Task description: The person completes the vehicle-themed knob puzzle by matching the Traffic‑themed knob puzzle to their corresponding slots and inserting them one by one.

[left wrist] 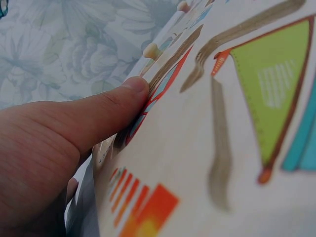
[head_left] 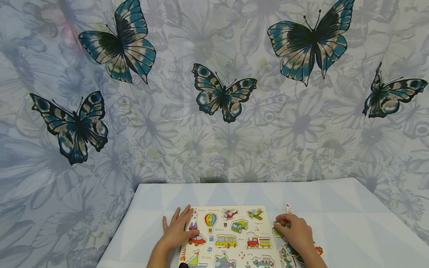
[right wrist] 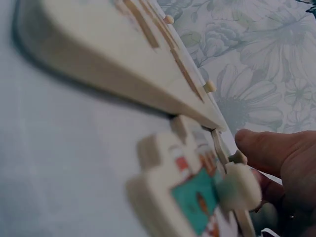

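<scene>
A cream wooden puzzle board [head_left: 268, 224] with vehicle pictures lies on the table. My left hand [head_left: 176, 230] rests at its left edge, fingers spread and thumb over the red car [head_left: 197, 240]. In the left wrist view the thumb [left wrist: 116, 106] lies along the board's face. To the right of the board, my right hand [head_left: 296, 232] pinches a green puzzle piece [head_left: 276, 231] in a heap of loose pieces. Seen from the right wrist, the thumb and a finger are at a small wooden knob [right wrist: 239, 157]; a knobbed piece with a teal picture [right wrist: 195, 197] is nearer.
Loose pieces [head_left: 287, 257] overlap beside the board, partly under the right hand and forearm. A rocket-tipped piece [head_left: 289, 208] sticks out above that hand. The pale table [head_left: 352, 223] reaches back to a butterfly-print cloth [head_left: 224, 149]. A small black object [head_left: 183, 265] shows at the board's lower left.
</scene>
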`<state>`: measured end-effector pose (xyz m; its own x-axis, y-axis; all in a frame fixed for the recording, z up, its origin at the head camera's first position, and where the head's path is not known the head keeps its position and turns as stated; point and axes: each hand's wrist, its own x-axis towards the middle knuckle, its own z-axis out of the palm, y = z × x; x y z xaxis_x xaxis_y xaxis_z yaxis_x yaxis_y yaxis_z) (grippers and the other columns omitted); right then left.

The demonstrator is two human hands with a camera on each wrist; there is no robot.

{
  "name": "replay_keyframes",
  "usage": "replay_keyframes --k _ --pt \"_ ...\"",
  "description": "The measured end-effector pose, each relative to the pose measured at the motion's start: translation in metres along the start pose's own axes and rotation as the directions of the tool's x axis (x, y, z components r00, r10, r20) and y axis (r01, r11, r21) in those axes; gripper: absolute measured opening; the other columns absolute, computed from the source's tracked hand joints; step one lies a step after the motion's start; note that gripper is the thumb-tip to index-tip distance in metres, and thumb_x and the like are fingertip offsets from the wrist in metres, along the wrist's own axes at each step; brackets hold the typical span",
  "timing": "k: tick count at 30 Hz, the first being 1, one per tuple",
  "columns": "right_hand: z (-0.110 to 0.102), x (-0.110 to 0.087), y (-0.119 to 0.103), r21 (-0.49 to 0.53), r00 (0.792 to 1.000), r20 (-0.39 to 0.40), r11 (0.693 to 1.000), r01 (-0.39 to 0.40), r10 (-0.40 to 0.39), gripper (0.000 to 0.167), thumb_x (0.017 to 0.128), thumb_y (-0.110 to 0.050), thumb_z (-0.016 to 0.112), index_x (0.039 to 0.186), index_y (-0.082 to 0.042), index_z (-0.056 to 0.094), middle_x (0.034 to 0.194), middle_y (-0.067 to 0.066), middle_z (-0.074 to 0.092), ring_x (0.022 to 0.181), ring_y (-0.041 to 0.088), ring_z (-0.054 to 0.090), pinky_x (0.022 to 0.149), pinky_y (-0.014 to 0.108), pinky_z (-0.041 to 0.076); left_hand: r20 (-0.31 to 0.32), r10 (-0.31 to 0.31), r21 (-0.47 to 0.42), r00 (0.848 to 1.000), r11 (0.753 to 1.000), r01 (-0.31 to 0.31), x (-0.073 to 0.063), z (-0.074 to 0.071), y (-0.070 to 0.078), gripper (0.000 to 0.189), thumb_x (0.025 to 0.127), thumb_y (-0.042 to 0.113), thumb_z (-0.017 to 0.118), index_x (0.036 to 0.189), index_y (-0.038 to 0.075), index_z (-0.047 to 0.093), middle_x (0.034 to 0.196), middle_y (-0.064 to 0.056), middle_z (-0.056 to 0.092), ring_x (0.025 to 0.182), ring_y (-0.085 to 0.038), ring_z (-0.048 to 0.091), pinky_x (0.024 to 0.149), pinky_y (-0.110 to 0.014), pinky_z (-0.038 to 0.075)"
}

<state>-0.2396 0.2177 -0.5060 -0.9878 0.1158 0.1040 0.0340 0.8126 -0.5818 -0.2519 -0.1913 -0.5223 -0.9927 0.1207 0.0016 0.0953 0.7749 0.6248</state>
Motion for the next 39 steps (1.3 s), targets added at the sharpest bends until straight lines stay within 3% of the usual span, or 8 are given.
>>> replay_keyframes --k 10,18,39 --pt "0.0060 -0.0014 0.0055 -0.041 1.000 -0.016 0.999 0.025 -0.026 0.017 0.083 -0.029 0.079 0.096 -0.019 0.076 0.075 -0.010 0.062 0.060 0.008 0.047 0.055 0.027 0.036 0.003 -0.011 0.002 1.000 1.000 0.011 -0.0004 0.0001 0.0011 0.088 0.077 0.050 0.080 0.151 0.017 0.046 0.164 -0.008 0.034 0.154 -0.044 0.013 0.110 -0.076 -0.016" --pt "0.0059 -0.0017 0.0035 -0.020 1.000 -0.029 1.000 0.001 -0.002 0.020 0.083 -0.030 0.079 0.092 -0.014 0.074 0.067 -0.008 0.059 0.058 0.011 0.047 0.057 0.028 0.035 -0.008 -0.016 -0.006 1.000 1.000 0.016 -0.0011 -0.0011 0.0031 0.088 0.077 0.047 0.081 0.151 0.016 0.046 0.163 -0.008 0.034 0.153 -0.045 0.013 0.110 -0.076 -0.017" --pt "0.0061 -0.0031 0.0033 -0.030 0.998 -0.058 0.999 -0.025 0.023 0.019 0.083 -0.030 0.079 0.086 -0.013 0.074 0.065 -0.007 0.062 0.058 0.010 0.051 0.057 0.030 0.039 0.000 -0.011 -0.017 1.000 1.000 0.011 -0.0019 -0.0004 0.0036 0.088 0.077 0.048 0.081 0.152 0.017 0.046 0.164 -0.007 0.034 0.154 -0.045 0.013 0.110 -0.076 -0.017"
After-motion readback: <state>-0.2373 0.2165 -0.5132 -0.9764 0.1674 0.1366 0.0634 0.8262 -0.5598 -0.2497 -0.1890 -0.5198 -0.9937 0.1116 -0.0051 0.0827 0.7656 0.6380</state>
